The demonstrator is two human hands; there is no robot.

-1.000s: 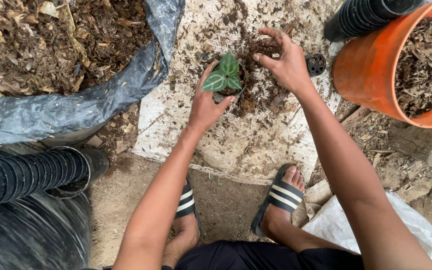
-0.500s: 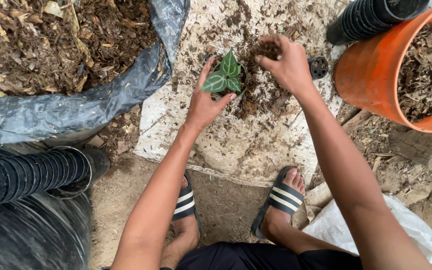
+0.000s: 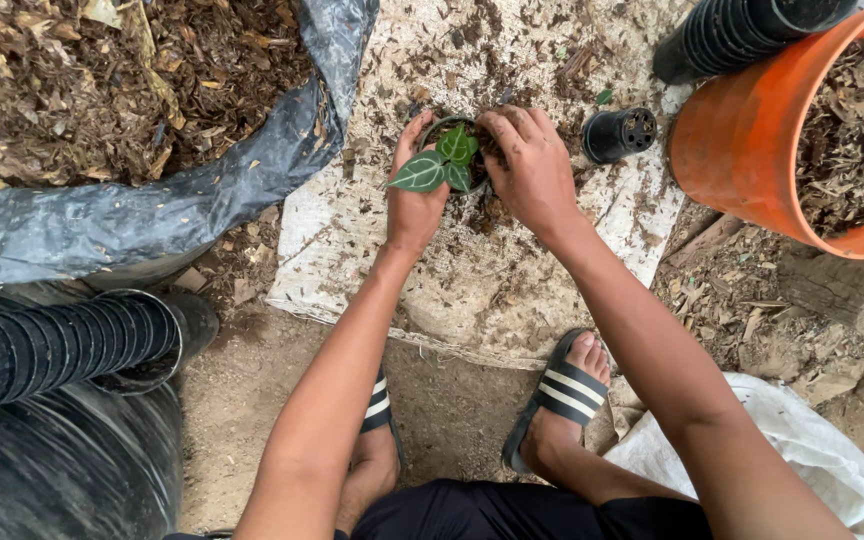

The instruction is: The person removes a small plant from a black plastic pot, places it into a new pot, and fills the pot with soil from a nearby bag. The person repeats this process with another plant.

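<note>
A small black pot [image 3: 439, 128] holding a seedling with dark green, white-veined leaves [image 3: 437, 166] stands on a soil-strewn white sack [image 3: 472, 280]. My left hand [image 3: 412, 200] wraps around the pot's left side. My right hand [image 3: 530, 170] lies on the pot's right side, fingertips pressed into the dark soil by the seedling. Much of the pot is hidden by both hands.
An empty small black pot [image 3: 620, 133] lies right of my right hand. An orange bucket [image 3: 752, 170] of dry leaf mulch stands at the right. Stacked black pots lie at top right [image 3: 742, 30] and at left [image 3: 52, 345]. A grey plastic sheet [image 3: 102, 230] holds bark mulch. My sandalled feet [image 3: 562, 395] are below.
Both hands have closed in around the pot. The right hand came down from the loose soil onto the pot's right side. The view shifted slightly.
</note>
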